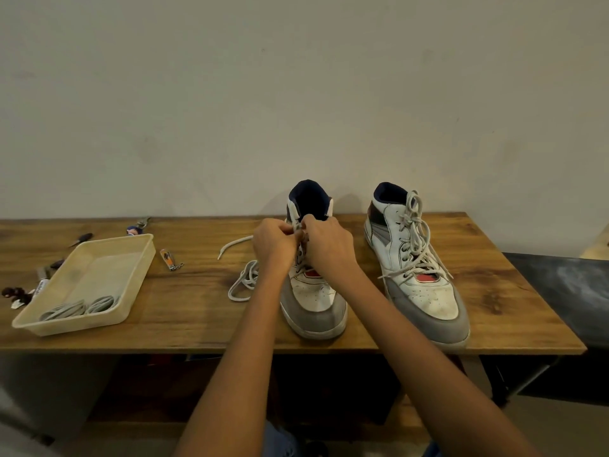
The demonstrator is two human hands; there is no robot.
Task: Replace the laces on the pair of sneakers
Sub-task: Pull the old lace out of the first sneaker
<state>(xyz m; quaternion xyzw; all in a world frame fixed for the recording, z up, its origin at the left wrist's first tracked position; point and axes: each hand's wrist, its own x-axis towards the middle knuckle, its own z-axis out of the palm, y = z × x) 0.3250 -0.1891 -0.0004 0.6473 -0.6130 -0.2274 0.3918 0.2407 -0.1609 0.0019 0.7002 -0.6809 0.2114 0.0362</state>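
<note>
1. The left hand (275, 240) and right hand (324, 244) meet at the upper eyelets of the white-and-grey high-top sneaker (313, 291) on the wooden table (197, 291); both pinch its off-white lace (298, 230) with curled fingers.
2. Left of the grip, that lace's loose length (242, 285) trails over the tabletop.
3. Right of the grip stands the second, matching sneaker (418, 275), fully laced.
4. Far left of the grip, a cream plastic tray (99, 258) holds coiled grey laces (79, 308).

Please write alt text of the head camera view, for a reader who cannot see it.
Both hands, left hand and right hand, pinch the lace at the top of the left sneaker on a wooden table. The right sneaker stands beside it, fully laced. A tray at the left holds coiled laces.
</note>
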